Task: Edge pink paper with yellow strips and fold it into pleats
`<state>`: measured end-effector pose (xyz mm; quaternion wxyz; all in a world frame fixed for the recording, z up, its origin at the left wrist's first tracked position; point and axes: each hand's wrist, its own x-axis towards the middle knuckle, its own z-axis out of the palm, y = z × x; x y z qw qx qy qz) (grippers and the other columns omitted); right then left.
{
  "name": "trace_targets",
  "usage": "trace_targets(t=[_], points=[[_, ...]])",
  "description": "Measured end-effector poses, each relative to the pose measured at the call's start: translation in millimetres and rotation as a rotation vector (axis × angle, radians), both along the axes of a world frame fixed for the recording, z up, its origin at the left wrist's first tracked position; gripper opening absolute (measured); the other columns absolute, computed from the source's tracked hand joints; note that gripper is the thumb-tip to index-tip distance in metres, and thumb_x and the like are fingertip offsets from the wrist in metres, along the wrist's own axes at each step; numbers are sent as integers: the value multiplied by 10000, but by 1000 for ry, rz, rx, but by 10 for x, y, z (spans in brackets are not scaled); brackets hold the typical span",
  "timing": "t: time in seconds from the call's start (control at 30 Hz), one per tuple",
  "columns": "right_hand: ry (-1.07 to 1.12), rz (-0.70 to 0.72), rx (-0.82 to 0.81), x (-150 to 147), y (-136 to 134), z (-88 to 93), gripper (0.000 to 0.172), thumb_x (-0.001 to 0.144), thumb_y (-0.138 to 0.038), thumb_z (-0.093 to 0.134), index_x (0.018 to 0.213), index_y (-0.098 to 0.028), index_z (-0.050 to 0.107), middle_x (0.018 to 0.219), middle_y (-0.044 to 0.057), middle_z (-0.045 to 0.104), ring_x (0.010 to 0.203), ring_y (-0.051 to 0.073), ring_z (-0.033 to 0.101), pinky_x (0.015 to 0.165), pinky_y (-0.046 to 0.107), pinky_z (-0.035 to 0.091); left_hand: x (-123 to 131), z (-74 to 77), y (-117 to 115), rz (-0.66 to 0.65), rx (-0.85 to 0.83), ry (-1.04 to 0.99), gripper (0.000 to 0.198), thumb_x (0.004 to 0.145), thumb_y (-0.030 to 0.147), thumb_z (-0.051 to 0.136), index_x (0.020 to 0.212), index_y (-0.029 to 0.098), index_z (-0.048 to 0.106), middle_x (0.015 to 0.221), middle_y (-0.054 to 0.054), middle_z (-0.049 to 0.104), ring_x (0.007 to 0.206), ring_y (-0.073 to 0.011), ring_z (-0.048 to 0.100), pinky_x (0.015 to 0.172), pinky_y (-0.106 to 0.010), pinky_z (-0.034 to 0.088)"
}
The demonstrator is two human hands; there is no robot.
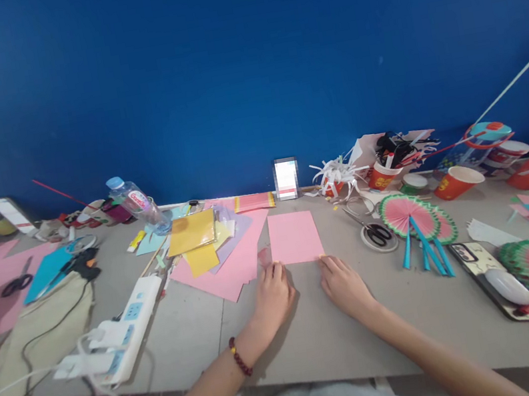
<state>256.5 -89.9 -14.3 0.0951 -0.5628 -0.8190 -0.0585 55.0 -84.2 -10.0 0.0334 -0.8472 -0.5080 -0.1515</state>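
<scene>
A pink sheet of paper (294,237) lies flat on the grey table (317,331) in front of me. My left hand (271,295) rests at the sheet's near left corner, fingers curled with the tips on the paper's edge. My right hand (344,286) sits at the near right corner the same way, fingertips touching the edge. A dark bead bracelet is on my left wrist. Neither hand has lifted the sheet.
A stack of pink, yellow and lilac papers (212,247) lies to the left, with a white power strip (124,329) and a water bottle (136,202). Scissors (376,232), pink paper fans (414,217), red cups (457,181) and a phone (489,268) are on the right.
</scene>
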Motion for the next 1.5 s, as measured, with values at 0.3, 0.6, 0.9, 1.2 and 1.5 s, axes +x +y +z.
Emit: trace_targets(t=[0.3, 0.6, 0.9, 1.2, 1.5], points=[[612, 111, -134, 373, 426, -104, 206, 879, -195, 494, 916, -177, 696, 924, 73, 673, 884, 182, 625, 793, 308, 501, -399, 18, 491, -174, -195, -439, 215, 937, 228, 449, 1029, 205, 642, 939, -35, 584, 902, -150, 560, 811, -282, 471], [652, 95, -85, 382, 460, -170, 232, 898, -263, 492, 880, -184, 710, 888, 77, 668, 862, 188, 620, 785, 319, 491, -379, 28, 505, -191, -15, -141, 231, 955, 231, 420, 956, 199, 649, 908, -35, 603, 864, -163, 546, 744, -291, 416], [275, 180, 105, 356, 401, -32, 275, 949, -237, 426, 903, -177, 690, 885, 74, 682, 823, 181, 584, 738, 301, 381, -299, 87, 436, -161, 31, -131, 281, 904, 210, 489, 1175, 186, 564, 1101, -94, 591, 1057, -226, 526, 910, -388, 416], [480, 300, 147, 131, 239, 517, 225, 945, -245, 422, 916, -195, 640, 920, 66, 692, 863, 174, 603, 773, 299, 411, 109, 516, 361, -345, -175, -421, 269, 955, 284, 426, 1100, 214, 642, 1049, -57, 676, 985, -183, 611, 840, -322, 471], [781, 215, 278, 154, 616, 1372, 165, 819, -391, 635, 856, -230, 649, 865, 31, 686, 900, 211, 611, 937, 417, 396, 194, 1184, 681, -419, -354, -994, 251, 907, 332, 527, 1022, 203, 710, 992, -73, 691, 880, -159, 637, 764, -259, 502]])
